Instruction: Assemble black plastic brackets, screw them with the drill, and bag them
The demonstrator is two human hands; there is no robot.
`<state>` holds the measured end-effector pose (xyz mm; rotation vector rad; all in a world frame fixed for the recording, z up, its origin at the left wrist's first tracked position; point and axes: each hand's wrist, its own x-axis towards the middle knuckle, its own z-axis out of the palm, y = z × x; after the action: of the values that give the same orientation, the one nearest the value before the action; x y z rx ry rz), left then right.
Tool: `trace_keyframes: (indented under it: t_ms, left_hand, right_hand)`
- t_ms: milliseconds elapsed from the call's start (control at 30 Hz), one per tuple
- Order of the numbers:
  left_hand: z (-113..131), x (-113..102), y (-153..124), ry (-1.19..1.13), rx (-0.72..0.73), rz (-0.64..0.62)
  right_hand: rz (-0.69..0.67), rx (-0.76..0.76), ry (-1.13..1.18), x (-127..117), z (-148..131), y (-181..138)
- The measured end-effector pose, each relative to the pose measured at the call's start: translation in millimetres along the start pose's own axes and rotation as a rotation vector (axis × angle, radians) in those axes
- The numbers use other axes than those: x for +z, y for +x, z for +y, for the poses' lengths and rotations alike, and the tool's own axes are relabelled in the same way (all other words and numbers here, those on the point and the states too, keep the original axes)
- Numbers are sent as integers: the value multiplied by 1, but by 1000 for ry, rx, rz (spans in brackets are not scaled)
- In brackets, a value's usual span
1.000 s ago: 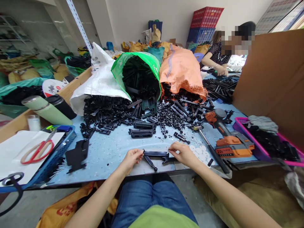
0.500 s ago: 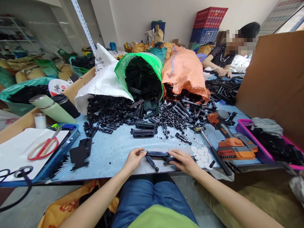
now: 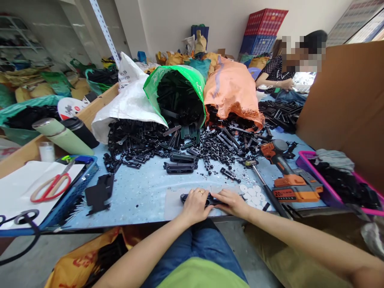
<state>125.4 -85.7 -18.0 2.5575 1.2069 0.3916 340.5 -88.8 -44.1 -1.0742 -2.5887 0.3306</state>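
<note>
At the table's near edge, my left hand [image 3: 196,205] lies closed over a long black plastic part [image 3: 183,198], whose rounded end sticks out to the left. My right hand [image 3: 229,202] grips the same part's right side, its fingertips close to those of the left hand. Much of the part is covered by my hands. Beneath it lies a pale sheet [image 3: 171,206]. Just beyond my hands rest two narrow black assemblies [image 3: 180,168] and a smaller black linkage [image 3: 230,175]. White discs [image 3: 253,196] are spread beside my right hand.
A hammer [image 3: 265,186] and an orange cordless drill [image 3: 288,180] lie to the right, by a pink bin [image 3: 339,184]. Three sacks, white, green [image 3: 180,80] and orange, spill black parts at the back. Scissors [image 3: 52,188] lie left. A co-worker [image 3: 277,76] sits beyond.
My left hand has moved right and closed over the black part, which was held up between both hands' fingertips. The separate short arm below it is no longer visible. The co-worker's hands have shifted.
</note>
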Motion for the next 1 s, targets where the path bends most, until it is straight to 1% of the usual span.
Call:
trace_keyframes:
  t_ms: [67, 100, 200, 267, 333, 367, 433, 467, 500, 533, 567, 633, 700, 733, 767, 800, 833, 900, 933, 1000]
  left_hand:
    - [-1, -4, -6, 58, 33, 7]
    - [-3, -5, -8, 100, 64, 12]
    - [-15, -10, -11, 223, 147, 12]
    - [-24, -17, -12, 241, 142, 18]
    - [-28, -30, -15, 160, 120, 92]
    - [-27, -38, -18, 72, 125, 149]
    - [-18, -55, -28, -180, 170, 270]
    - [-11, -62, -34, -318, 193, 324]
    - [-3, -67, -39, -442, 201, 372]
    - [6, -70, -45, -544, 188, 427]
    - [14, -71, -49, -623, 167, 489]
    - [25, -66, -55, -716, 128, 631]
    - [24, -56, -55, -707, 139, 754]
    - [19, -51, -53, -648, 161, 792]
    - [9, -46, -51, -549, 178, 806]
    - [-3, -42, -49, -421, 178, 796]
    - [-17, -39, -46, -277, 166, 760]
    - [-46, -33, -40, -6, 122, 607]
    - [-59, -30, -36, 99, 99, 508]
    - [-76, -24, -25, 227, 61, 320]
  right_hand:
    - [-37, -61, -63, -6, 7, 2]
    - [-27, -51, -118, -8, 9, 2]
    - [55, 53, -285, -10, 10, 2]
    - [104, 94, -307, -15, 3, 4]
    - [144, 49, -191, -27, -9, 11]
    - [165, -2, -70, -35, -18, 15]
    - [204, -133, 253, -52, -38, 26]
    - [224, -177, 414, -58, -49, 32]
    - [248, -190, 559, -60, -60, 39]
    - [279, -173, 682, -58, -72, 45]
    - [330, -139, 783, -50, -83, 53]
    - [482, -66, 935, -22, -103, 70]
    - [654, -17, 1025, 11, -113, 91]
    - [712, 18, 1030, 26, -112, 103]
    - [728, 59, 993, 36, -106, 115]
    - [703, 98, 914, 41, -95, 128]
    - [654, 132, 795, 42, -80, 143]
    - [514, 217, 465, 29, -36, 173]
    - [472, 313, 307, 18, -11, 189]
    - [368, 655, 33, -6, 39, 221]
